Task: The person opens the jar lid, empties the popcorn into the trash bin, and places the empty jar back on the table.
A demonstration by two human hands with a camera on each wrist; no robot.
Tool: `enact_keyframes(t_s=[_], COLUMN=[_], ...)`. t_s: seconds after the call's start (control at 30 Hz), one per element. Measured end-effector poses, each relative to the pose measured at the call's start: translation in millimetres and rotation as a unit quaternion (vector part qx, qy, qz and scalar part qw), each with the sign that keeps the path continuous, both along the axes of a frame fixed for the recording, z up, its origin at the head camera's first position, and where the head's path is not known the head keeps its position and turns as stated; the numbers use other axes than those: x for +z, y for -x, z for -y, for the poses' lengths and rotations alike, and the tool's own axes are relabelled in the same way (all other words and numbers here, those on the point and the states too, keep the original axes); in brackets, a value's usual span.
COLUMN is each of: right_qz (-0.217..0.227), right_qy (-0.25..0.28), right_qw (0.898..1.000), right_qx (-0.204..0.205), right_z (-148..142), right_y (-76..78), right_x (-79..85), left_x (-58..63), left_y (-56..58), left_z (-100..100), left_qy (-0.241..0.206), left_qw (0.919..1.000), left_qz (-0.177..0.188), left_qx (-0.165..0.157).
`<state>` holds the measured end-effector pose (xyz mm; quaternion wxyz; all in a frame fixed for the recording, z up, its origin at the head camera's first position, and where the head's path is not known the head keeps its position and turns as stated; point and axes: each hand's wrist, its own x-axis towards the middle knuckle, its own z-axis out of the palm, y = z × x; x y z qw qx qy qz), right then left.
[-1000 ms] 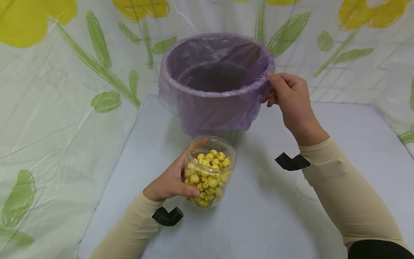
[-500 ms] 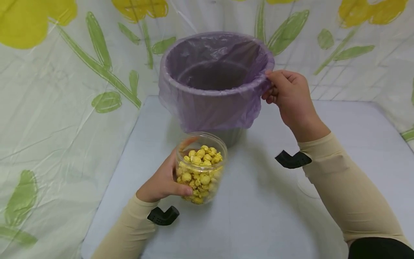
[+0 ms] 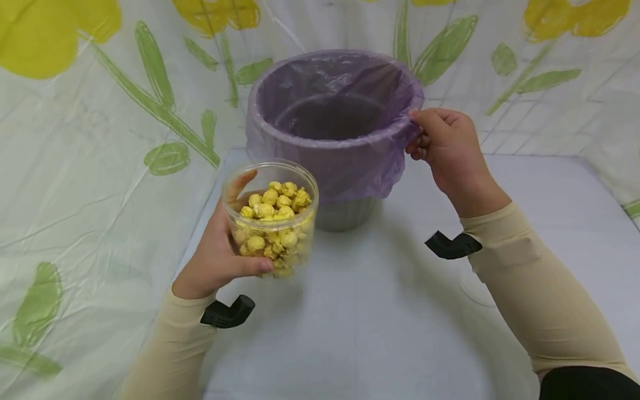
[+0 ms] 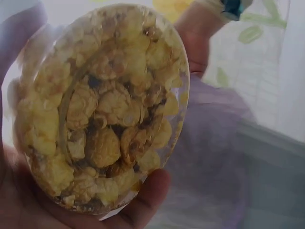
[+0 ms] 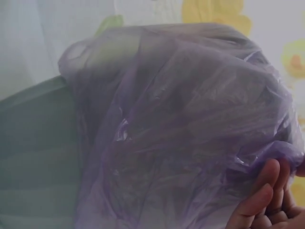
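Note:
My left hand [image 3: 212,255] grips a clear, lidless plastic jar [image 3: 300,253] from its left side, raised above the table. Yellow popcorn [image 3: 270,205] fills much of it; through the jar's bottom the popcorn [image 4: 105,109] also shows in the left wrist view. Behind it stands a grey trash can [image 3: 345,215] lined with a purple plastic bag [image 3: 330,169], folded over the rim. At the rim's right side my right hand [image 3: 452,150] pinches the bag between thumb and fingers. The right wrist view shows those fingers [image 5: 267,179] on the bunched purple film [image 5: 190,119].
A pale table [image 3: 380,322] lies under everything. A sheet [image 3: 100,222] printed with yellow flowers and green leaves hangs at the back and left. A faint clear round item [image 3: 475,291], perhaps a lid, lies partly behind the right forearm.
My left hand has lifted the jar of popcorn up and to the left, off to the left front of the can. The right hand keeps its hold on the bag, nearly unmoved.

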<state>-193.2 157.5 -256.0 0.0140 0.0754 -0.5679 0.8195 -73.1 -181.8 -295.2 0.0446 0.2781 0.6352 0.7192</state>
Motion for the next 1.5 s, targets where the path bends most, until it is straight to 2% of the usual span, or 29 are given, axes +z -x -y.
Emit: enact_keyframes(t_s=[0.17,0.33,0.5,0.63,0.77,0.9,1.03,1.2,1.3,1.43,1.5], right_qz=[-0.003,-0.005,0.008,0.017,0.018,0.016,0.012,0.009,0.012,0.015,0.014], right_qy=[-0.006,-0.011,-0.019,-0.023,-0.015,-0.009,-0.010,-0.015,-0.013,-0.011,-0.010], right_qw=[1.000,1.000,1.000,1.000,1.000,1.000,1.000,1.000,1.000,1.000,1.000], right_qx=[0.002,-0.001,-0.005,-0.008,-0.009,-0.007,-0.005,-0.007,-0.007,-0.007,-0.009], right_z=[0,1,0,0,1,3,6,7,8,10,11], right_y=[-1.0,-1.6,-3.2,-2.5,-1.2,-0.4,0.2,-0.5,-2.3,-4.4,-5.0], right_x=[2.0,4.3,4.7,1.6,-0.1,-0.1,0.1,0.1,0.3,1.5,2.3], left_x=[25.7,50.1,68.3,82.3,100.2,112.6,123.8,139.2,145.6,151.5,153.5], left_y=[3.4,13.4,28.5,45.2,57.4,65.1,67.4,70.2,74.1,81.4,85.0], left_z=[5,4,5,5,2,0,-3,-10,-13,-15,-15], left_qy=[-0.019,-0.032,-0.066,-0.094,-0.095,-0.094,-0.081,-0.037,-0.012,0.029,0.077], left_qw=[0.9993,0.9974,0.9948,0.9906,0.9867,0.9829,0.9814,0.9802,0.9773,0.9680,0.9557], left_qz=[-0.026,-0.053,-0.053,-0.073,-0.104,-0.119,-0.112,-0.097,-0.108,-0.142,-0.168], left_qx=[0.018,0.037,0.057,0.067,0.082,0.104,0.133,0.169,0.182,0.205,0.229])
